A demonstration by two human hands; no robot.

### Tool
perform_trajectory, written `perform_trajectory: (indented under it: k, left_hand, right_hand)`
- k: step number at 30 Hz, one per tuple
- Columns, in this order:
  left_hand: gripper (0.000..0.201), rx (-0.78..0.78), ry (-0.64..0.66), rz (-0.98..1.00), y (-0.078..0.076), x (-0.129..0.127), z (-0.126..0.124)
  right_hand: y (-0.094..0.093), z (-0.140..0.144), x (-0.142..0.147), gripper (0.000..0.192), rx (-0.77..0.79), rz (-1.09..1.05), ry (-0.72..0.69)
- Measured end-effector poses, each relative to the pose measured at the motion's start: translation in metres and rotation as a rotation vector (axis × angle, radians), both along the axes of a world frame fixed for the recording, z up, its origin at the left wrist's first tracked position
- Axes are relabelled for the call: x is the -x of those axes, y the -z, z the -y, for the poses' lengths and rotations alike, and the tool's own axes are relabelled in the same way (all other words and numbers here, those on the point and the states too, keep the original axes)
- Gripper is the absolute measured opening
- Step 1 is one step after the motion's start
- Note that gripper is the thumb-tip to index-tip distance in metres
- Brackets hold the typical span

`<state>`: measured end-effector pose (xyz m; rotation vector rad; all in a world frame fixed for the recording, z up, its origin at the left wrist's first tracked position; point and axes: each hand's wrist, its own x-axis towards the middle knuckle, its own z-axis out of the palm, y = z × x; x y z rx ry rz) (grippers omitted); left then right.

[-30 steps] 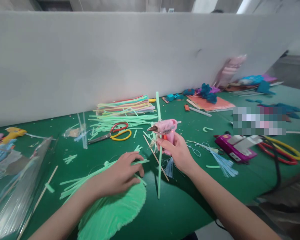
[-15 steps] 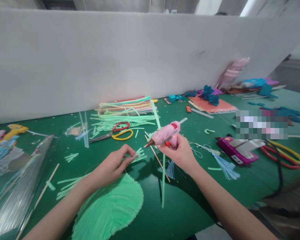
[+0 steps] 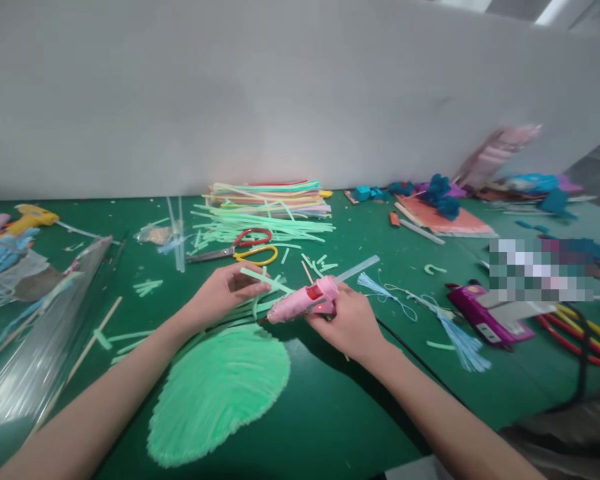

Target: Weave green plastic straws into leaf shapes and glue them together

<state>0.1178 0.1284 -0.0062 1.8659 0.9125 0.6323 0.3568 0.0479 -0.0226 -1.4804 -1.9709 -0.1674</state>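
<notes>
A craft workshop, by the look of it: long green worktop point(image 3: 330, 413) against a plain grey partition point(image 3: 280, 100), littered with stacked coloured strips point(image 3: 267, 195), scissors point(image 3: 240, 248), glue guns point(image 3: 305, 303), tassels point(image 3: 460, 337) and felt scraps point(image 3: 443, 197). More of the same clutter further along the shared bench.

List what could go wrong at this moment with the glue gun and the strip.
The pink glue gun in the right hand points its nozzle close to the left hand, which pinches a green strip; a fingertip burn seems possible. Glue may also drip onto the green fringed leaf below.
</notes>
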Motion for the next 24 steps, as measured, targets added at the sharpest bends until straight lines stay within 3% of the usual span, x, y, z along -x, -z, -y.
perform_trajectory:
  k: [7,9,14,24]
  left_hand:
    - [0.018,-0.242,0.212,-0.247,-0.012,0.013,0.000]
    - [0.023,-0.298,0.199,-0.314,-0.012,0.018,0.001]
    - [0.064,-0.361,0.101,-0.453,-0.009,0.022,-0.001]
    - [0.063,-0.300,0.079,-0.553,-0.024,0.015,-0.001]
  right_hand:
    - [-0.011,0.003,-0.005,0.013,0.002,-0.315,-0.059]
    - [-0.014,0.004,-0.007,0.015,0.019,-0.362,-0.083]
    - [-0.015,0.003,-0.007,0.016,0.067,-0.354,-0.123]
    - [-0.018,0.002,-0.009,0.012,0.025,-0.398,-0.138]
